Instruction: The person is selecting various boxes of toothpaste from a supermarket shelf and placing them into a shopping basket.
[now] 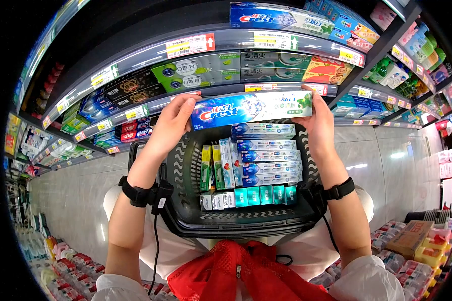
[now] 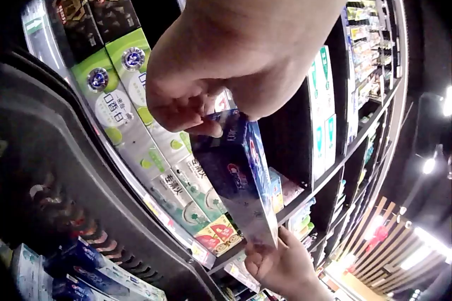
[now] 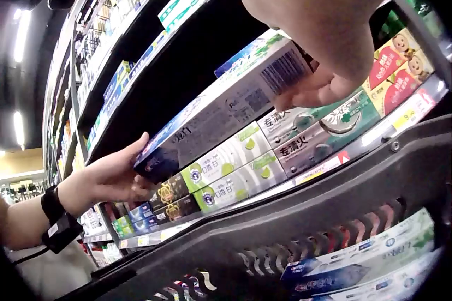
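A long blue-and-white Crest toothpaste box [image 1: 251, 109] is held level across the front, above the far rim of a dark basket [image 1: 211, 230]. My left hand [image 1: 175, 123] grips its left end, thumb along the near face. At the other end my right hand [image 1: 317, 124] holds the box, with fingers at the corner by the green leaves. The right wrist view shows the barcode side of the toothpaste box [image 3: 233, 107] between both hands. Inside the basket lie blue-and-white boxes [image 1: 271, 156], yellow-green boxes [image 1: 206, 168] and a row of teal boxes [image 1: 261, 195].
Shelves of toothpaste stand ahead, with green-and-white boxes [image 1: 196, 70] behind the held one and another Crest box [image 1: 281, 19] on the upper shelf. Price rails [image 1: 186, 46] edge the shelves. A red mesh garment [image 1: 236, 271] hangs near the lap; bottles and a cardboard carton [image 1: 409, 238] are at right.
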{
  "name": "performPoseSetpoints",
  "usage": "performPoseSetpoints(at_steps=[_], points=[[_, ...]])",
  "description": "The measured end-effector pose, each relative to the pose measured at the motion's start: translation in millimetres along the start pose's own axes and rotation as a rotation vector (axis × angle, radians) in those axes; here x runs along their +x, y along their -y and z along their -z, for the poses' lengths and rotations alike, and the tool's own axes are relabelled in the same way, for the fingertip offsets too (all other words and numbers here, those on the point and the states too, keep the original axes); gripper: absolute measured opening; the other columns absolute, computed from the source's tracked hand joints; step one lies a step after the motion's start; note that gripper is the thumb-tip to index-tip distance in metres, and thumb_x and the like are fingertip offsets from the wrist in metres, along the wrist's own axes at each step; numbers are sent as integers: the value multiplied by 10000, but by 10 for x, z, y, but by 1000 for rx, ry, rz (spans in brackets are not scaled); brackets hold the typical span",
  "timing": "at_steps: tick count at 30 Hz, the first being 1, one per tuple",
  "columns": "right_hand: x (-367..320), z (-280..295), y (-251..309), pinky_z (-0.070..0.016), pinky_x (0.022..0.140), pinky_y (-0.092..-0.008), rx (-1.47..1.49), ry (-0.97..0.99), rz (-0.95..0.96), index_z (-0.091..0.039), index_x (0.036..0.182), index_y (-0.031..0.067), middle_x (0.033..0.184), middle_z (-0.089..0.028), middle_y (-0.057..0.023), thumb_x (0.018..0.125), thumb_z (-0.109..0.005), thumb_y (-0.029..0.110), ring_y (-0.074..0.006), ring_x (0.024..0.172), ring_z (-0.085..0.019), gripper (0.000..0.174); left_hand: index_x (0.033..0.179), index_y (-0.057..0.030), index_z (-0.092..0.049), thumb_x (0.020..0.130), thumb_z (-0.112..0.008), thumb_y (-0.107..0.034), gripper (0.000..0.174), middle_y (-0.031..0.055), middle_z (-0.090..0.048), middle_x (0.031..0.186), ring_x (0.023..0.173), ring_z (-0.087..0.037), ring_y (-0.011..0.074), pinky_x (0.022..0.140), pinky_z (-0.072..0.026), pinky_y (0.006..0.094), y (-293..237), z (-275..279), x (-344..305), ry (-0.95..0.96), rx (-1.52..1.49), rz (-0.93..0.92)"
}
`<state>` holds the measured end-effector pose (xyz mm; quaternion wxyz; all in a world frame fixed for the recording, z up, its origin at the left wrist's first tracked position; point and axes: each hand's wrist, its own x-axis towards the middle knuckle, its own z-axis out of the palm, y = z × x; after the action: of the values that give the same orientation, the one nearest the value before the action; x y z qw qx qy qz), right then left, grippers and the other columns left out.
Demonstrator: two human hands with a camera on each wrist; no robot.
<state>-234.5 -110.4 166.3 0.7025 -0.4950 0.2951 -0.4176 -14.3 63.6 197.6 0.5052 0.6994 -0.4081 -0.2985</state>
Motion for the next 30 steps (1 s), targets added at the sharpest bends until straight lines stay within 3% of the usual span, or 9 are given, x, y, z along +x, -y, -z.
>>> performPoseSetpoints(at_steps=[3,7,10,15,18,21,24,26,30], points=[[4,34,39,-505,621,-257,-26,5,79,-487,1170,-2,981,-587,-90,923,-373,289,-146,773,-605,398,1082,-48,-524,937,-350,-362,387,-1,-521,788,582,-437,48,530,-366,171,57,-36,14,34,31,63],[-20,42,87,-501,561,-240,-41,-59,155,-505,1136,-20,917,-611,-75,921,-386,288,-125,694,-603,394,1089,-26,-510,936,-325,-396,441,10,-523,754,572,-467,67,513,-399,198,214,-198,27,79,-36,149],[-27,55,127,-502,557,-236,-55,-89,173,-515,1126,-16,917,-612,-75,921,-384,283,-117,694,-600,386,1089,-32,-501,929,-328,-426,459,-1,-503,724,574,-467,75,521,-403,206,308,-340,14,94,-96,283],[-16,95,135,-497,555,-228,-95,-111,195,-527,1113,-12,930,-605,-72,920,-377,282,-111,683,-592,382,1108,-44,-491,931,-329,-406,435,22,-532,750,598,-507,85,576,-440,219,316,-432,-1,113,-192,345],[-36,88,134,-491,579,-228,-111,-79,183,-521,1130,-4,977,-586,-76,923,-373,290,-113,732,-586,388,1139,-54,-475,930,-333,-413,439,12,-525,785,638,-482,84,613,-424,224,318,-377,22,70,-227,304],[-60,97,96,-506,681,-281,-307,11,114,-464,1202,46,1108,-525,-84,932,-317,346,-155,943,-559,429,1151,-76,-485,926,-354,-405,420,4,-531,826,658,-479,78,629,-421,216,275,-319,48,5,-180,279],[-85,99,38,-505,718,-297,-257,36,9,-450,1217,46,1159,-490,-97,931,-309,366,-177,991,-541,452,1164,-102,-503,921,-380,-398,402,-9,-530,857,672,-467,63,638,-414,203,239,-276,65,-49,-136,241],[-95,115,17,-501,757,-305,-234,51,-71,-433,1228,40,1193,-464,-110,930,-296,376,-195,1028,-523,470,1142,-68,-511,900,-446,-384,404,-4,-530,797,632,-468,62,600,-397,197,189,-273,56,-135,-135,147],[-118,151,-83,-509,763,-316,-103,63,-207,-415,1229,37,1196,-466,-115,926,-303,386,-201,1048,-512,475,1120,-67,-537,896,-465,-368,382,-17,-521,792,643,-442,46,586,-373,192,157,-233,20,-129,-136,131]])
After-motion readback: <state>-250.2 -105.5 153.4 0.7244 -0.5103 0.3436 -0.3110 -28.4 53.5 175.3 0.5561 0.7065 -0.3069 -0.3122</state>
